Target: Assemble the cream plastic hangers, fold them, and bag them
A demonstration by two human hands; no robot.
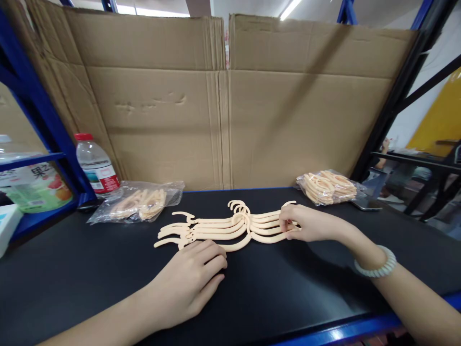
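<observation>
Two clear plastic bags of cream plastic hooks (137, 202) (328, 186), one loose stack of cream plastic hangers (230, 226), and one red-capped clear plastic water bottle (96, 166).

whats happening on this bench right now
A person works at a black bench with a fanned stack of cream plastic hangers. The right hand pinches the stack's right end, while the left hand rests flat on the bench against its near edge. Two bags of hangers lie behind, one either side.
</observation>
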